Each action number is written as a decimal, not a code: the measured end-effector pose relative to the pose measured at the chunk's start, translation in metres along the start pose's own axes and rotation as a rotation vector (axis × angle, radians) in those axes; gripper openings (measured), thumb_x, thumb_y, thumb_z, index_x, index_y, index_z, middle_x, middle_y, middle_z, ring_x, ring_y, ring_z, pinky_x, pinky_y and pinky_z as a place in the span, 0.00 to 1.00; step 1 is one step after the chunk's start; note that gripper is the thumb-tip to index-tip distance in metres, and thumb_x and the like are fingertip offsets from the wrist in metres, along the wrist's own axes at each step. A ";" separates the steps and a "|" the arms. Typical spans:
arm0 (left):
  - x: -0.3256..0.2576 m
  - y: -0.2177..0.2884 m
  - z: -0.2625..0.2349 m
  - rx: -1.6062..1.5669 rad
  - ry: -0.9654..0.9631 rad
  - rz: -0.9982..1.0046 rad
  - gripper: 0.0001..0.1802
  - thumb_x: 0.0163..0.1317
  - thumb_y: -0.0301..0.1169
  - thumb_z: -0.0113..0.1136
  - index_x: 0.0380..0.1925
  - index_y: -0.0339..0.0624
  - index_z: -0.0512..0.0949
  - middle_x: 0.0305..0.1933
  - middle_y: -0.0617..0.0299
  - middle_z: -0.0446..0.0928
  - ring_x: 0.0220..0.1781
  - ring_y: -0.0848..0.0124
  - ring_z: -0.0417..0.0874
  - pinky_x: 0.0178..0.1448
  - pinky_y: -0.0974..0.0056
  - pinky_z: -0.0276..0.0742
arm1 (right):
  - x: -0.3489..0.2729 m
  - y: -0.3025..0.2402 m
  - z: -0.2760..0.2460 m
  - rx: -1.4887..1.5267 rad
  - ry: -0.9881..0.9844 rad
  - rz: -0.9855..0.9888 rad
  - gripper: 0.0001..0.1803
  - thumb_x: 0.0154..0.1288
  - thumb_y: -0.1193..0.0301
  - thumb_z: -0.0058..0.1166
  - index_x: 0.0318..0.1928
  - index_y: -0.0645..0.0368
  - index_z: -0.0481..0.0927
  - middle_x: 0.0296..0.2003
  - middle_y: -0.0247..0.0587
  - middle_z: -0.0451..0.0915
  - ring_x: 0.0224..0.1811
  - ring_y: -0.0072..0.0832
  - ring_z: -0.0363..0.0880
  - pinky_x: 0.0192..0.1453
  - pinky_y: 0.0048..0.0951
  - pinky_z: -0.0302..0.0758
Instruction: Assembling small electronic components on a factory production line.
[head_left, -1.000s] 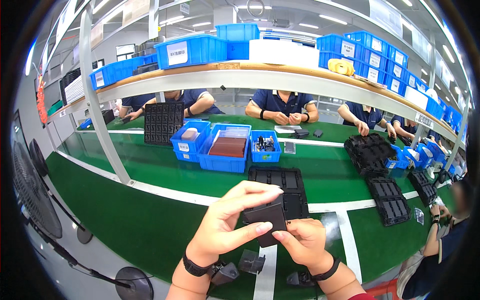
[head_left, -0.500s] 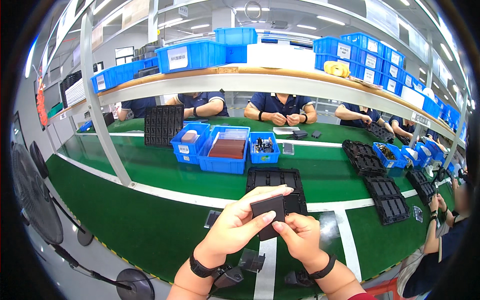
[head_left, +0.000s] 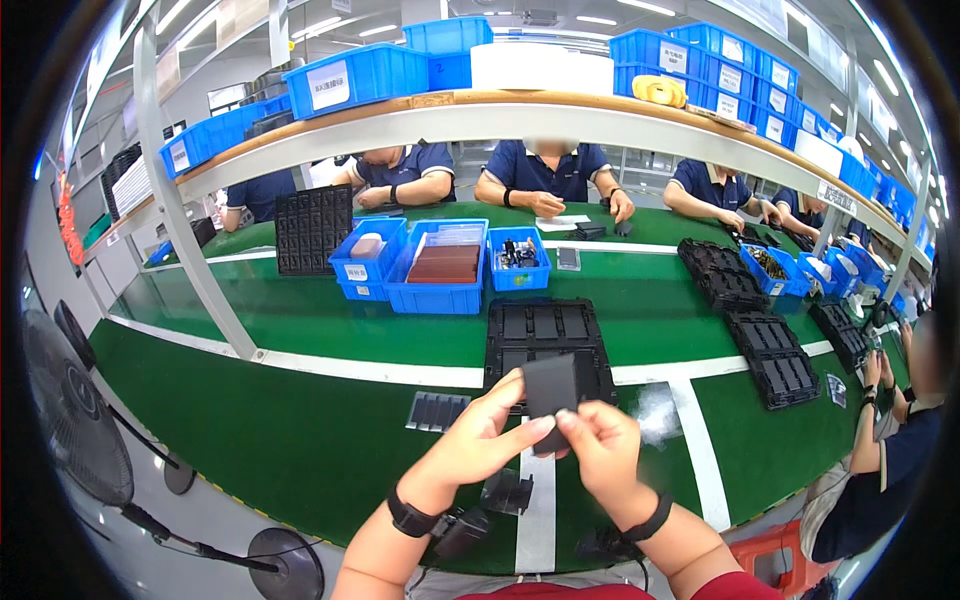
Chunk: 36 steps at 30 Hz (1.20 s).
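Observation:
A flat, black rectangular case [head_left: 552, 388] is held up in front of me, tilted, with its broad face showing. My left hand [head_left: 487, 435] grips its left edge with the thumb across the lower part. My right hand [head_left: 606, 445] pinches its lower right corner between thumb and fingers. Just behind the case lies a black compartment tray [head_left: 545, 325] with flat black pieces in it, partly hidden by the case. To the left of my hands is a small dark slotted strip [head_left: 437, 411]. Below them, a dark translucent piece [head_left: 507, 492] rests on the green table.
Blue bins stand beyond the tray: one with brown sheets [head_left: 445, 265], another with small metal parts [head_left: 518, 250]. More black trays [head_left: 770, 360] lie at the right. A shelf [head_left: 560, 115] with blue bins crosses overhead. Co-workers sit opposite and at the right; a fan [head_left: 75, 410] stands left.
The black case has been raised slightly and turned, and my fingers have shifted along it. More of the tray behind is visible. The co-worker opposite has moved their hands apart.

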<state>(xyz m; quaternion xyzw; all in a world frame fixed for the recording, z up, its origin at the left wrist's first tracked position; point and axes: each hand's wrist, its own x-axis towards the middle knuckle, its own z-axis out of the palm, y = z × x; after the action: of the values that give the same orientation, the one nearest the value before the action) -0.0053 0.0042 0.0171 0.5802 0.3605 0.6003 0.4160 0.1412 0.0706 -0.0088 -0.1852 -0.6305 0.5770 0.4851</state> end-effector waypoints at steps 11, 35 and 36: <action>-0.068 -0.077 -0.018 1.208 -0.350 -0.401 0.46 0.49 0.63 0.56 0.65 0.57 0.57 0.68 0.30 0.39 0.71 0.39 0.34 0.69 0.43 0.34 | 0.097 0.098 -0.097 -0.191 0.055 0.558 0.10 0.62 0.75 0.50 0.37 0.74 0.72 0.27 0.44 0.76 0.23 0.32 0.81 0.23 0.24 0.79; -0.016 -0.078 0.005 1.133 0.188 -0.011 0.35 0.49 0.41 0.66 0.56 0.40 0.67 0.49 0.53 0.70 0.51 0.57 0.72 0.55 0.58 0.65 | 0.074 0.087 -0.084 -0.362 -0.081 0.309 0.11 0.58 0.68 0.57 0.31 0.64 0.77 0.26 0.39 0.81 0.19 0.18 0.76 0.20 0.19 0.69; -0.017 -0.080 0.003 1.136 0.200 -0.017 0.34 0.48 0.41 0.66 0.55 0.40 0.68 0.48 0.54 0.70 0.51 0.57 0.71 0.56 0.57 0.64 | 0.060 0.073 -0.075 -0.235 -0.167 0.367 0.11 0.59 0.67 0.56 0.32 0.64 0.76 0.27 0.37 0.81 0.20 0.17 0.75 0.20 0.16 0.68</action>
<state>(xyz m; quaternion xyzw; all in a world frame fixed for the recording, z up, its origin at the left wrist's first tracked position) 0.0040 0.0202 -0.0627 0.6501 0.6685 0.3612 0.0078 0.1517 0.1786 -0.0615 -0.3036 -0.6870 0.5915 0.2933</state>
